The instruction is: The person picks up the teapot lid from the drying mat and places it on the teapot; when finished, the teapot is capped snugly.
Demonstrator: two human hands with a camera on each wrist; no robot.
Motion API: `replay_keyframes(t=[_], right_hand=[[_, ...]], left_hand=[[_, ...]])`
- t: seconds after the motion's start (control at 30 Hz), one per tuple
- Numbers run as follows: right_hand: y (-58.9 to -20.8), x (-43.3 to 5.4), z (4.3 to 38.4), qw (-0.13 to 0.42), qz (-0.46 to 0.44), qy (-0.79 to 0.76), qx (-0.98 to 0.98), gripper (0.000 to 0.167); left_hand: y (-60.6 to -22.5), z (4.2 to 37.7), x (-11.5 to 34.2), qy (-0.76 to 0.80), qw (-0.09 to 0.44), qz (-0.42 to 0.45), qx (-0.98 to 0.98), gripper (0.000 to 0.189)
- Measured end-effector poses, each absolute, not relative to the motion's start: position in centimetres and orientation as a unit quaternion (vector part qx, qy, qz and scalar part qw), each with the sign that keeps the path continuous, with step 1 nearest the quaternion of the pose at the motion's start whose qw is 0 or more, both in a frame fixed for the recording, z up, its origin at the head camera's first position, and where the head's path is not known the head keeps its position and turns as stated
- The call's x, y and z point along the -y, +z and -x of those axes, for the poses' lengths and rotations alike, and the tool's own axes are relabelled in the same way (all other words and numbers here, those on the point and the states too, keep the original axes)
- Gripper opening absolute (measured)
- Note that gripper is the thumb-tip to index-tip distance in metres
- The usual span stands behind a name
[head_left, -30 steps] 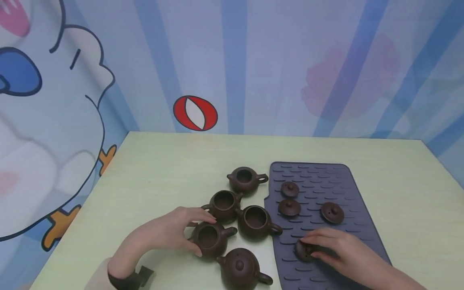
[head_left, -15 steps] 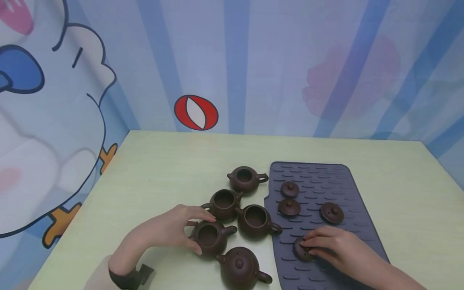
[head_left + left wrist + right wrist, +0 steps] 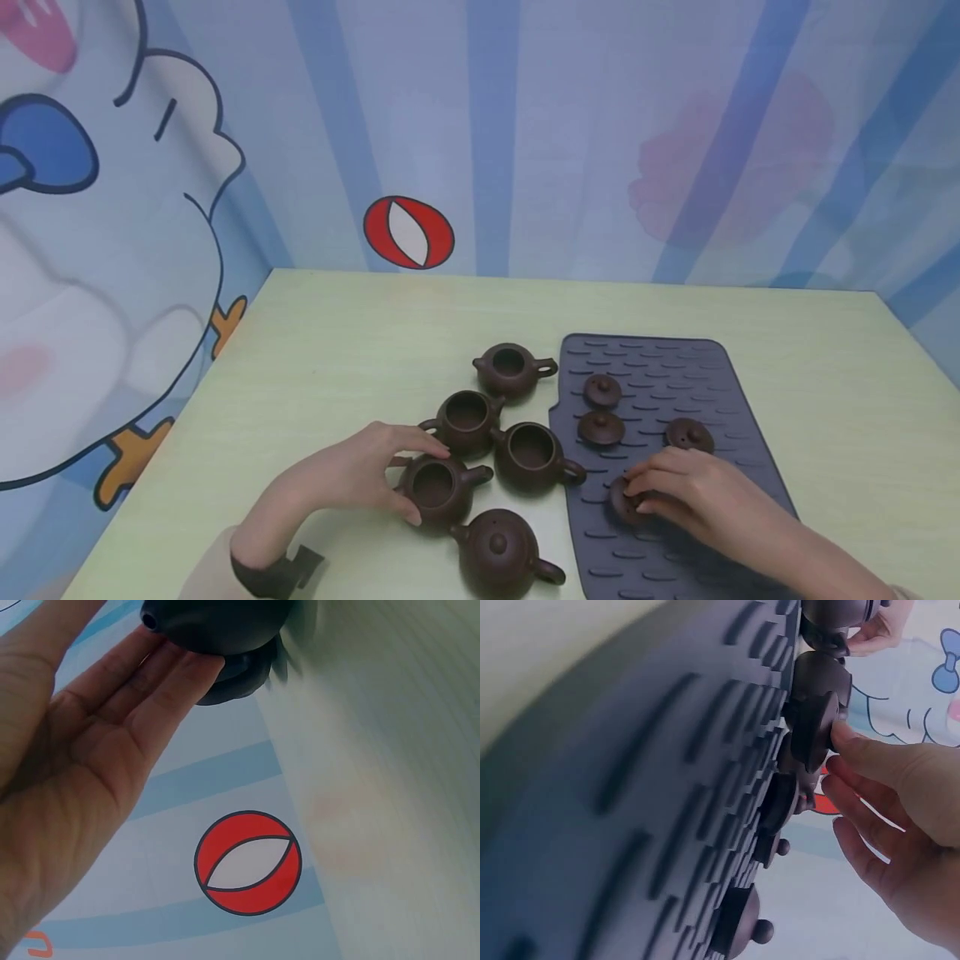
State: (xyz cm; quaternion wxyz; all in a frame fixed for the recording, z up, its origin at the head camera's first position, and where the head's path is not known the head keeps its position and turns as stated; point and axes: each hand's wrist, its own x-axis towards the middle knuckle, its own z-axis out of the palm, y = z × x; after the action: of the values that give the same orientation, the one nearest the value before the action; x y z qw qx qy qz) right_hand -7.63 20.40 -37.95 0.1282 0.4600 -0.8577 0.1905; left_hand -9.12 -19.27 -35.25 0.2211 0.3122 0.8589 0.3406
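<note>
My left hand [image 3: 375,471] grips a dark brown lidless teapot [image 3: 432,490] around its sides, thumb in front and fingers behind; part of that teapot also shows at the top of the left wrist view. With the right hand [image 3: 708,504] I pinch a small round teapot lid [image 3: 621,502] by its top, close over the dark grey ridged mat [image 3: 622,575]. The right wrist view shows this lid [image 3: 816,735] edge-on between thumb and fingers, its knob hidden. Right beside the held teapot stand a lidless teapot [image 3: 465,422] and a lidded teapot [image 3: 498,550].
Two more lidless teapots, one middle [image 3: 531,454] and one far [image 3: 509,371], stand along the mat's left edge. On the mat lie a small lid [image 3: 602,390], a wider lid [image 3: 601,428] and a right-hand lid [image 3: 688,434]. A patterned cloth wall [image 3: 562,167] rises behind the pale table [image 3: 337,333].
My right hand has moved slightly away from me over the mat with the lid, now overlapping the right-hand lid's lower edge. The left hand keeps its grip on the teapot.
</note>
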Motion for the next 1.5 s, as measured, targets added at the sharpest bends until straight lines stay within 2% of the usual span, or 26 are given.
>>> replay_keyframes(t=[0.53, 1.07, 1.37, 1.5], right_hand=[[-35.6, -16.6, 9.5, 0.159, -0.546, 0.212, 0.795, 0.018], [-34.6, -10.6, 11.4, 0.173, -0.6, 0.219, 0.749, 0.021], [-35.6, -7.1, 11.8, 0.166, -0.612, 0.206, 0.745, 0.019], [-35.9, -5.8, 11.7, 0.19, -0.622, 0.201, 0.733, 0.019]], left_hand=[[-35.2, 9.4, 19.5, 0.335, 0.225, -0.322, -0.856, 0.06], [-35.5, 9.5, 19.6, 0.341, 0.234, -0.324, -0.851, 0.06], [-35.5, 9.6, 19.7, 0.338, 0.236, -0.322, -0.852, 0.061], [-35.6, 9.6, 19.5, 0.341, 0.243, -0.312, -0.853, 0.061]])
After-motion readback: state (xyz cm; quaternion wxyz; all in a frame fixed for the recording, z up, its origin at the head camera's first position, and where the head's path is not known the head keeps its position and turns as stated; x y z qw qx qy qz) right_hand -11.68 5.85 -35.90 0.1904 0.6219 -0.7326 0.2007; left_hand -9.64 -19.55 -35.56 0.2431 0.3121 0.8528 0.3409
